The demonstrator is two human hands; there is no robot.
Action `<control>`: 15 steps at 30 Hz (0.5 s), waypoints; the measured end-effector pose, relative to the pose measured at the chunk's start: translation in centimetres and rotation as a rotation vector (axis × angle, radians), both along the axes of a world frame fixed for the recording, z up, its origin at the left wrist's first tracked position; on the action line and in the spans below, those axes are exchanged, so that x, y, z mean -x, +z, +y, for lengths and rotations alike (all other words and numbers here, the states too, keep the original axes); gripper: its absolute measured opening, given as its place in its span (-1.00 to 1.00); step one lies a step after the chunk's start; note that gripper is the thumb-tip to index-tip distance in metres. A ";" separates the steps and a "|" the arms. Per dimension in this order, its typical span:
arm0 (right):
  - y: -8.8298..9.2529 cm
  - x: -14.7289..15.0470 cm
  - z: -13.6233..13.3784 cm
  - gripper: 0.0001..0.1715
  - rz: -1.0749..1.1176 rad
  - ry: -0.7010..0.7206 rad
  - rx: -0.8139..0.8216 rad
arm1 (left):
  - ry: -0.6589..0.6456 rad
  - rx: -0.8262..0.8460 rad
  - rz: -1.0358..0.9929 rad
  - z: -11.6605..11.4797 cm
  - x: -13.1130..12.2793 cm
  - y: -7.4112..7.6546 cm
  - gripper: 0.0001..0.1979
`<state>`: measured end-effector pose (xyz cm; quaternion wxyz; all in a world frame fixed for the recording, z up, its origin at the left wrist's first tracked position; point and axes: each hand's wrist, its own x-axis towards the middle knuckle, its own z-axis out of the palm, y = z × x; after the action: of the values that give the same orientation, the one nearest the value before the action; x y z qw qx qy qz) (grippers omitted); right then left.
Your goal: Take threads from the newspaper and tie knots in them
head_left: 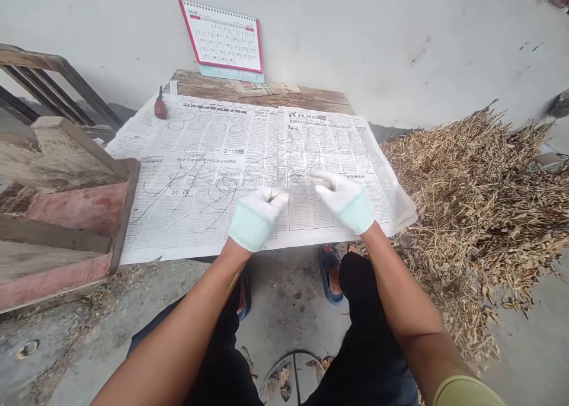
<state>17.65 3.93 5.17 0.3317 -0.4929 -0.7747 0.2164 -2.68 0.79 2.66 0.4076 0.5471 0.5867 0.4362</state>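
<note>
A calendar with a red edge stands at the far side, by the white wall. Some printed paper lies near it. To the left I see a little red thing with a dark pointy top, then a wooden chair. A big heap of dry stalks is on the right.

- We see dark strands, thin as wire, lying loose on the newspaper, their long tails curving toward the near left.
- Beside them we find coils, overlapping in a loose tangle.
- Farther back, we make out small rings lying flat, spread apart.
- On the right half, our loops lie close together, too fine to count.
- Near the front left, we see one pale strand, nearly straight.
</note>
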 end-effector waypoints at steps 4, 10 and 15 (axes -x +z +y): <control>-0.6 -0.1 0.4 -0.60 -0.358 0.244 -0.221 | -0.117 -0.008 -0.169 0.6 0.6 -0.6 -0.73; -1.7 0.5 1.9 -0.60 -0.603 0.468 -0.318 | -0.166 0.017 -0.258 0.7 0.8 -0.8 -0.76; -1.3 0.5 1.7 -0.60 -0.510 0.508 -0.334 | -0.159 0.009 -0.196 0.5 0.8 -0.7 -0.76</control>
<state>17.16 5.64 3.90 0.1402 -0.2628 -0.9540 0.0329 -3.52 1.30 1.93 0.4988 0.5446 0.5009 0.4514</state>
